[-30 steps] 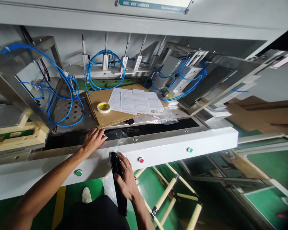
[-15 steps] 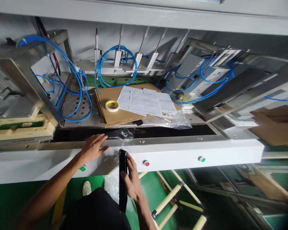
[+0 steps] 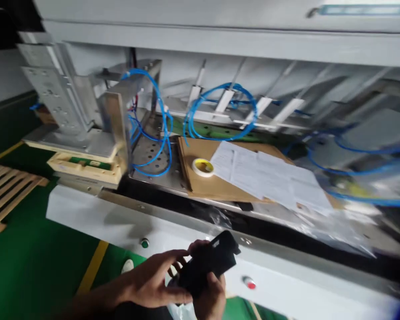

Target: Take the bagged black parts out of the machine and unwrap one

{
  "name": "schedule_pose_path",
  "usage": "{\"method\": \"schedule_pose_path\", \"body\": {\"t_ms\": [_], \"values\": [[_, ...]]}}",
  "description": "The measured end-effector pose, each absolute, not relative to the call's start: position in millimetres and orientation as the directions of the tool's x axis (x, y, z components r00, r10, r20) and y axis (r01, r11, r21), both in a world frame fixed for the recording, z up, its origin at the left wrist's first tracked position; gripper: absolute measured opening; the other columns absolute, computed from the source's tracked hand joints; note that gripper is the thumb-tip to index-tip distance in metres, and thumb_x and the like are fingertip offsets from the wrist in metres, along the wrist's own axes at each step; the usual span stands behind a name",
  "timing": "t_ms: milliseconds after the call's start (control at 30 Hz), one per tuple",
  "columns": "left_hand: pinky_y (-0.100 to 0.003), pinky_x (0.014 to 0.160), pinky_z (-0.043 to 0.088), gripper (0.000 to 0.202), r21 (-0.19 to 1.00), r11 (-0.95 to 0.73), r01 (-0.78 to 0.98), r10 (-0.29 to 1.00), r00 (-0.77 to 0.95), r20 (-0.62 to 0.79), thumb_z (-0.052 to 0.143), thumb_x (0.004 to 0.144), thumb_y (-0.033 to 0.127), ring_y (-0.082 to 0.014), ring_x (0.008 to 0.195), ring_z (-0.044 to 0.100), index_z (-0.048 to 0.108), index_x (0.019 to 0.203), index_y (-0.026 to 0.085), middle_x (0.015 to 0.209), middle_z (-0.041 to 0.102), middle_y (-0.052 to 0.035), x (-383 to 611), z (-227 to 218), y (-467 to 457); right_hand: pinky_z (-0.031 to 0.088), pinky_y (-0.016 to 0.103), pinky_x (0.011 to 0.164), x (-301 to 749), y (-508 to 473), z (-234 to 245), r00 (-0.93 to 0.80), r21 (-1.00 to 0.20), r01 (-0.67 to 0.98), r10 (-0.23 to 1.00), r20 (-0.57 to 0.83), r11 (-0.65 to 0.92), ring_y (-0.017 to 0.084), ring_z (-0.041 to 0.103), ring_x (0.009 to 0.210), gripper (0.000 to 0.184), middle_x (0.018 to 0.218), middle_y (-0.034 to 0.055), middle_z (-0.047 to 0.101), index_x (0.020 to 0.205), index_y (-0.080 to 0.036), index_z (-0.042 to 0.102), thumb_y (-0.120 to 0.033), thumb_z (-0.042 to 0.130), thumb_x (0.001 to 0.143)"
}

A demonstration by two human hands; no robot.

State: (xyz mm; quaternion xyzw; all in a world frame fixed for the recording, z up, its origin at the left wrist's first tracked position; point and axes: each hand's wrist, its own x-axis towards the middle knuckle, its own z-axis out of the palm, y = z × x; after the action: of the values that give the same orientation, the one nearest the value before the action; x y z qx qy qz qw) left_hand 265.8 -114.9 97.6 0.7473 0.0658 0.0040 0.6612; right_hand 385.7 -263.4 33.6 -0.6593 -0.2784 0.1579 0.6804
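A flat black rectangular object (image 3: 208, 266), whose exact kind I cannot make out, is held tilted in front of the machine's white front rail. My right hand (image 3: 211, 295) grips it from below, thumb pressed across its face. My left hand (image 3: 156, 278) closes around its lower left end, with the thumb below and the fingers above. Some fingertips are hidden behind the object, and motion blurs the picture. Just beyond the hands lies a crumpled clear plastic bag (image 3: 220, 218) on the rail's inner edge.
On the machine bed, cardboard sheets (image 3: 190, 178) carry white papers (image 3: 270, 175) and a tape roll (image 3: 203, 168). Blue air hoses (image 3: 168, 151) loop around metal cylinders. A green button (image 3: 145, 243) and a red button (image 3: 249, 282) sit on the rail. A wooden pallet (image 3: 11, 189) lies at left.
My view has swung left. The black object has turned from edge-on to show its broad face. My left hand has come from the rail onto it, joining my right.
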Motion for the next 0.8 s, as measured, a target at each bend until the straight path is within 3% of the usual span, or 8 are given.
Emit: {"method": "schedule_pose_path", "body": {"t_ms": [133,200,267,333,400,533,667,800], "values": [[-0.036,0.102,0.056,0.061,0.937,-0.341,0.078,0.346,0.937,0.048,0.077,0.087,0.032,-0.0251,0.114,0.066,0.056,0.143,0.024,0.127,0.068,-0.0091,238,97,-75,0.057,0.061,0.098,382,-220,42,0.736,-0.987,0.109,0.658,0.157,0.114,0.041,0.065,0.127,0.07,0.147,0.0193,0.06,0.163,-0.03,0.028,-0.06,0.036,0.1],[-0.041,0.107,0.053,0.055,0.796,-0.595,0.108,0.454,0.863,0.222,0.074,0.089,0.03,-0.0285,0.122,0.062,0.057,0.141,0.024,0.132,0.065,-0.0116,213,95,-42,0.048,0.068,0.109,380,-196,56,0.759,-0.954,0.289,0.589,0.278,0.079,0.043,0.053,0.142,0.077,0.162,0.0192,0.044,0.167,-0.031,0.018,-0.057,0.044,0.1],[-0.046,0.105,0.054,0.058,0.576,-0.779,0.246,0.499,0.801,0.332,0.073,0.09,0.028,-0.031,0.121,0.061,0.053,0.145,0.023,0.131,0.064,-0.0133,185,96,-10,0.038,0.072,0.116,378,-170,73,0.669,-0.811,0.585,0.566,0.482,-0.001,0.045,0.04,0.151,0.083,0.168,0.0175,0.035,0.168,-0.033,0.015,-0.053,0.056,0.098],[-0.046,0.1,0.056,0.059,0.343,-0.873,0.348,0.465,0.805,0.368,0.072,0.092,0.028,-0.031,0.114,0.063,0.051,0.146,0.022,0.126,0.065,-0.0131,159,100,19,0.032,0.07,0.119,375,-140,90,0.368,-0.523,0.852,0.697,0.615,0.011,0.045,0.038,0.151,0.088,0.165,0.015,0.042,0.167,-0.035,0.022,-0.051,0.068,0.093],[-0.045,0.099,0.056,0.06,0.152,-0.924,0.351,0.383,0.848,0.366,0.073,0.093,0.03,-0.0302,0.111,0.064,0.05,0.147,0.02,0.125,0.066,-0.0129,139,107,42,0.033,0.065,0.12,370,-106,103,0.003,-0.268,0.948,0.838,0.546,0.172,0.042,0.046,0.145,0.087,0.156,0.0133,0.055,0.166,-0.035,0.029,-0.052,0.071,0.092],[-0.043,0.106,0.053,0.055,-0.043,-0.939,0.341,0.296,0.865,0.405,0.069,0.097,0.037,-0.0288,0.114,0.066,0.051,0.146,0.019,0.125,0.068,-0.0126,115,117,74,0.051,0.05,0.102,354,-38,112,-0.299,-0.123,0.927,0.895,0.33,0.355,0.033,0.065,0.116,0.068,0.13,0.0158,0.071,0.163,-0.023,0.038,-0.049,0.056,0.102],[-0.049,0.116,0.047,0.052,0.038,-0.829,0.558,0.43,0.593,0.681,0.061,0.103,0.04,-0.0312,0.131,0.061,0.047,0.15,0.024,0.138,0.065,-0.0138,94,108,90,0.056,0.049,0.093,341,24,112,-0.204,-0.059,0.969,0.914,0.352,0.239,0.034,0.065,0.108,0.063,0.121,0.0195,0.07,0.159,-0.016,0.043,-0.047,0.048,0.105],[-0.037,0.086,0.063,0.052,0.367,-0.68,0.635,0.639,0.268,0.721,0.059,0.103,0.038,-0.0274,0.108,0.073,0.045,0.15,0.021,0.118,0.073,-0.0137,84,67,72,0.054,0.054,0.101,333,84,117,-0.068,-0.079,0.991,0.917,0.393,0.107,0.037,0.064,0.114,0.062,0.124,0.0229,0.068,0.154,-0.011,0.047,-0.05,0.044,0.105]]}}
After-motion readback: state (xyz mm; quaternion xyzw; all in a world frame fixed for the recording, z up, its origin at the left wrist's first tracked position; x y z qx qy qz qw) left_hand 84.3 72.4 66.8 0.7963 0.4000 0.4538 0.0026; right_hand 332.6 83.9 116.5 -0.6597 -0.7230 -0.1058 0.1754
